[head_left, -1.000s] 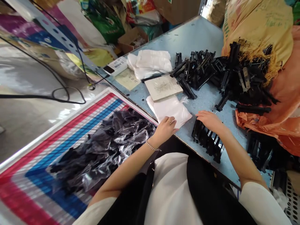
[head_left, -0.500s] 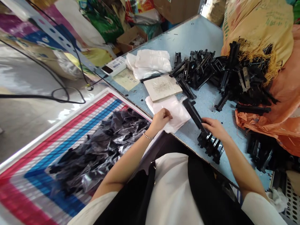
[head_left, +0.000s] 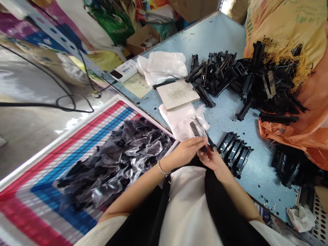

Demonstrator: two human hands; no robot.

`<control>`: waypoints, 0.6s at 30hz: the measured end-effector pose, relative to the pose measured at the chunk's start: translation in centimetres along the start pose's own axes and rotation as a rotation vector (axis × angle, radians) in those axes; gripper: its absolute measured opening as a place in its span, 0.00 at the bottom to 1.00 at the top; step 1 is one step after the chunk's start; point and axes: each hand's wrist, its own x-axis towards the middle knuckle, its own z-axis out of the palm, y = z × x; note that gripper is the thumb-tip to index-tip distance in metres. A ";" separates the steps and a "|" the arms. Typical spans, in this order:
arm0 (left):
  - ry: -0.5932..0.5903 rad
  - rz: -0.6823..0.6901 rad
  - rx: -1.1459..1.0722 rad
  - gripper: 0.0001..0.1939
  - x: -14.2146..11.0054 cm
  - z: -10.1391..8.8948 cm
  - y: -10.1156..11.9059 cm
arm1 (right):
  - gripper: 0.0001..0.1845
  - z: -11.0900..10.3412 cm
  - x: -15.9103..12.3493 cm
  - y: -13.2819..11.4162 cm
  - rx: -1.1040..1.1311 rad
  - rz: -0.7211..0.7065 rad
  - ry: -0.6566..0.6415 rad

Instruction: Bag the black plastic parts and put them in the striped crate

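My left hand (head_left: 186,151) and my right hand (head_left: 210,158) meet at the near edge of the blue table (head_left: 225,112). Together they hold a long black plastic part (head_left: 197,131) partly inside a clear plastic bag (head_left: 198,122). The left fingers pinch the bag's mouth and the right fingers grip the part's lower end. A stack of flat clear bags (head_left: 179,119) lies just beyond the hands. A row of black parts (head_left: 234,152) sits lined up right of my right hand.
A big heap of black parts (head_left: 246,78) spills from an orange and yellow sack (head_left: 307,85) at the right. A grey board (head_left: 177,94) and white bags (head_left: 164,66) lie farther back. Bagged parts (head_left: 115,160) fill a striped woven sack at the left.
My right hand lifted one black part from the row and brought it toward my body. My left hand took a clear bag off the stack, and the part is now partly inside it.
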 end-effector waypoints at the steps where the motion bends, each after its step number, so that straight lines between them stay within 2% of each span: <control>1: -0.007 0.021 -0.026 0.32 0.0 0.1 1.1 | 0.22 0.4 -0.1 0.0 -0.071 -0.067 0.073; 4: -0.030 0.007 -0.054 0.34 -0.3 -0.2 3.2 | 0.20 1.5 -0.5 0.1 -0.299 -0.218 0.234; 7: -0.005 -0.002 -0.047 0.35 -1.0 -0.9 3.9 | 0.19 2.1 -0.9 0.0 -0.223 -0.173 0.166; 10: 0.103 -0.042 -0.075 0.33 -2.1 -1.5 3.8 | 0.22 2.1 -0.9 -0.3 -0.056 -0.101 0.057; 12: 0.137 -0.042 -0.058 0.33 -2.5 -1.4 3.8 | 0.21 2.2 -0.8 -0.1 -0.082 -0.143 0.077; 14: 0.084 -0.006 -0.008 0.33 -2.5 -1.1 4.1 | 0.17 2.7 -0.7 0.5 -0.248 -0.248 0.182; 16: 0.026 0.028 0.061 0.32 -2.2 -0.8 4.8 | 0.14 3.5 -0.8 1.1 -0.518 -0.366 0.274; 18: 0.021 0.023 0.115 0.27 -2.1 -1.4 5.5 | 0.12 4.2 -1.4 1.0 -0.766 -0.415 0.189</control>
